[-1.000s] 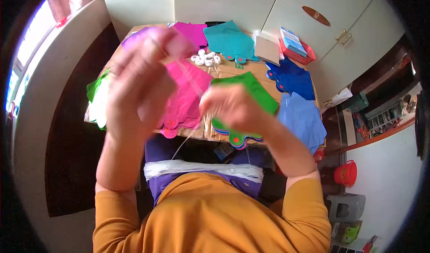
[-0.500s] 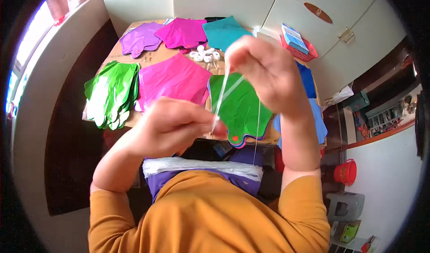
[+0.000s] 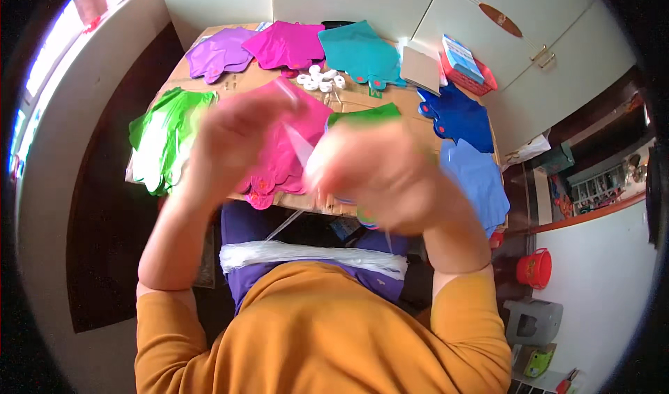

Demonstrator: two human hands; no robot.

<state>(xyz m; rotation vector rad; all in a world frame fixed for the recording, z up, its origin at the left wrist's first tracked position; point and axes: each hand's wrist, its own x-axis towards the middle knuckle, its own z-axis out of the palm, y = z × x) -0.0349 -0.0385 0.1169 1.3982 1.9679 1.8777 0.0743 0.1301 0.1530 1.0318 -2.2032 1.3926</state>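
My left hand point(image 3: 240, 132), blurred by motion, is raised over the pink leaf-shaped sheets point(image 3: 296, 132), its fingers closed. Close by on the right, my right hand point(image 3: 380, 167) is closed too, in front of the green sheet point(image 3: 373, 115), hiding most of it. A thin white string point(image 3: 300, 145) stretches between both hands and looks pinched in each; the fingertips are smeared. Across my lap lies a bundle of white strings point(image 3: 313, 256), and a pale strand point(image 3: 284, 224) rises from it toward the hands.
Stacks of shaped sheets lie on the cardboard-covered table: light green point(image 3: 167, 139), purple point(image 3: 219, 54), magenta point(image 3: 286, 45), teal point(image 3: 359, 52), dark blue point(image 3: 460, 118) and light blue point(image 3: 474, 181). White rolls point(image 3: 320, 80) sit mid-table. A red basket point(image 3: 481, 80) stands back right, below white cabinets point(image 3: 348, 0).
My left hand has risen and moved slightly left. My right hand has come down and left, uncovering the teal and dark blue sheets. The string between them has shortened.
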